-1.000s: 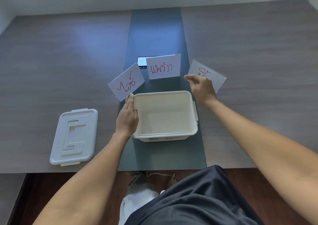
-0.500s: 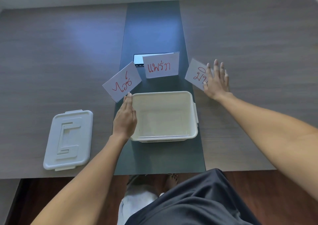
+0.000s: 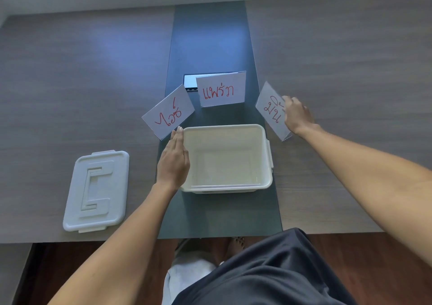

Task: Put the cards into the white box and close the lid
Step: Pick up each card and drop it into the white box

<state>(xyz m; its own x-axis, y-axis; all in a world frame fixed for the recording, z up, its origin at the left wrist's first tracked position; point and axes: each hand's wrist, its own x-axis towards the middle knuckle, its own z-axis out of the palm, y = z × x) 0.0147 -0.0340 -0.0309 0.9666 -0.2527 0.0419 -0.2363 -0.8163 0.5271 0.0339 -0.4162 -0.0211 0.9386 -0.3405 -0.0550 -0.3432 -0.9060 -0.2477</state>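
Note:
An open white box stands on the dark centre strip, with a clear sheet lying inside at its near wall. Three white cards with red writing stand behind it: a left card, a middle card and a right card. My right hand grips the right card's far edge and has it tilted up on its side. My left hand lies flat against the box's left wall, fingers together, fingertips just under the left card. The white lid lies flat to the left.
The grey wooden table has a dark strip down its middle, and a small metal-rimmed opening sits behind the middle card. The table's near edge runs just below the lid. My lap and the wooden floor are beneath.
My right hand went from lying flat over the right card to closing on it, and the card now stands turned on its side. My left hand stayed at the box.

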